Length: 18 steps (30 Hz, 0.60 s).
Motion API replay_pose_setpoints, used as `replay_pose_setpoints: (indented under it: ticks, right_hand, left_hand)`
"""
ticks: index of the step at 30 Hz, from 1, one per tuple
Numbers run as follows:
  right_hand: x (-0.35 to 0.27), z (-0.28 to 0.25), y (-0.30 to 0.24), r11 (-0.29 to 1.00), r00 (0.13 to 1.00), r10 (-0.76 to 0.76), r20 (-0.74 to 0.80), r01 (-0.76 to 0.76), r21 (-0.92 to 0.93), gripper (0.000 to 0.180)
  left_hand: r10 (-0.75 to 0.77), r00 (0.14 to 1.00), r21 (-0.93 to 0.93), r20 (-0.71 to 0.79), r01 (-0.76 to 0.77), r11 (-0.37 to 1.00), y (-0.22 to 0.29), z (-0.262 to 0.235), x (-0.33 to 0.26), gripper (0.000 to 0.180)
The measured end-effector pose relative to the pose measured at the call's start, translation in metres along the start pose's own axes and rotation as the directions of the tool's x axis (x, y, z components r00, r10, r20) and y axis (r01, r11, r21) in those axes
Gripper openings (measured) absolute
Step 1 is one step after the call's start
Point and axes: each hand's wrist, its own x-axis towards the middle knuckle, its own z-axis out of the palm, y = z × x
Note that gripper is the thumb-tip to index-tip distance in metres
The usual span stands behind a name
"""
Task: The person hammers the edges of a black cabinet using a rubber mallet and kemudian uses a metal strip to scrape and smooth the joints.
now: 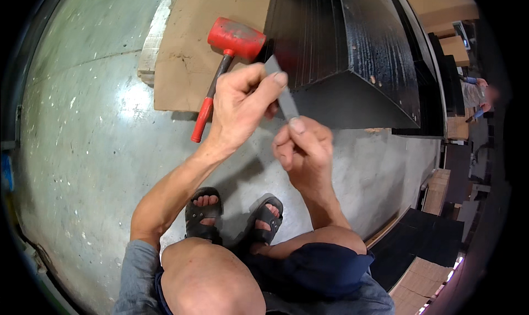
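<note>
A thin, flat grey strip (287,103) slants between my two hands. My left hand (241,101) pinches its upper part between thumb and fingers, and a pointed tip sticks out above the thumb. At the lower end, the thumb and fingers of my right hand (306,148) are closed on the same strip. Just beyond my left hand lies a red mallet (237,38), its dark and red handle pointing toward me. Ahead of both hands rises a stack of glossy black panels (314,39), bent at an angle with a sharp front corner.
Brown cardboard (182,56) lies under the mallet, beside a pale wooden piece (157,36). My sandalled feet stand on the grey concrete floor (99,166). More black panels (421,232) and cardboard are at the lower right. A person (475,97) is far off at the right edge.
</note>
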Motion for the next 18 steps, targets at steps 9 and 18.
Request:
replay_pose_setpoints:
  ticks: [9, 18]
  right_hand:
    - [0.006, 0.003, -0.007, 0.987, 0.996, -0.081, -0.030, 0.084, 0.138, 0.035]
    - [0.007, -0.012, -0.007, 0.983, 0.998, -0.057, -0.025, 0.060, 0.174, 0.038]
  left_hand:
    - [0.101, 0.994, 0.102, 0.028, -0.103, 0.989, 0.012, 0.013, 0.020, 0.038]
    - [0.182, 0.980, 0.062, -0.079, -0.178, 0.982, 0.005, 0.018, -0.008, 0.032]
